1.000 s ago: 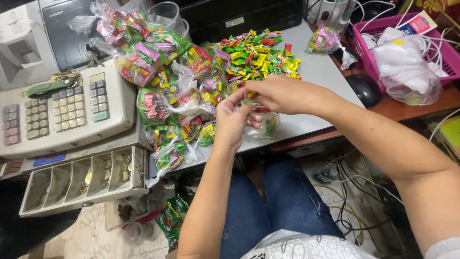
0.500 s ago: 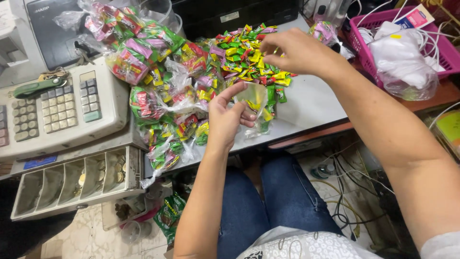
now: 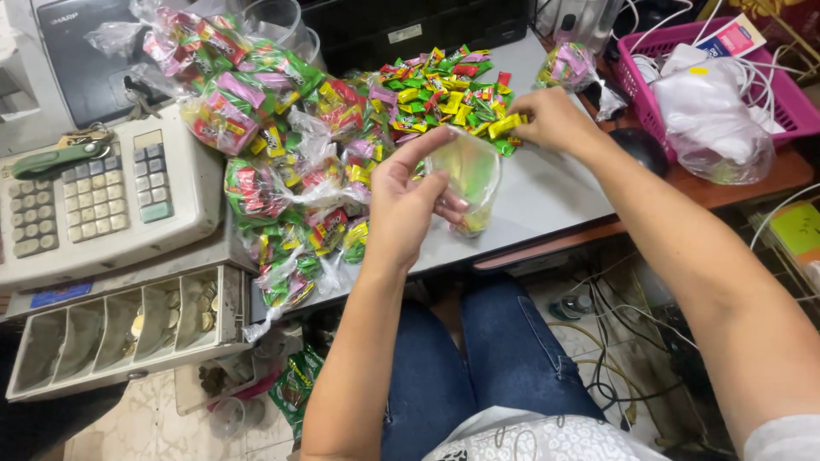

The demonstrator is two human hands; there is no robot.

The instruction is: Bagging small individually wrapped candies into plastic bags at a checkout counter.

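A grey table (image 3: 547, 196) fills the middle of the view, with the person's legs in blue jeans (image 3: 487, 358) under its front edge. On the left side stands a cream cash register (image 3: 102, 196) with grey keys, and its coin drawer (image 3: 120, 329) is pulled open below, showing coins in the compartments. At the right, on a brown surface, there is a pink plastic basket (image 3: 786, 85) with a white plastic bag (image 3: 709, 119) and white cables inside.

Between the register and the middle of the table lies a big heap of filled candy bags (image 3: 273, 162), clear bags with green, pink and red wrapped sweets, some of them hanging over the table edge. Behind the hands there is a loose pile of wrapped candies (image 3: 444, 90) in green, yellow and red, lying directly on the table.

The left hand (image 3: 410, 213) holds a small clear plastic bag (image 3: 470, 175) just above the table front; the thumb and fingers are closed on the rim of the bag and keep it open and upright. A few candies are visible at its bottom. The right hand (image 3: 555, 119) rests at the right edge of the loose pile, its fingers closed on a yellow candy (image 3: 504, 126). The two hands are near each other but apart.
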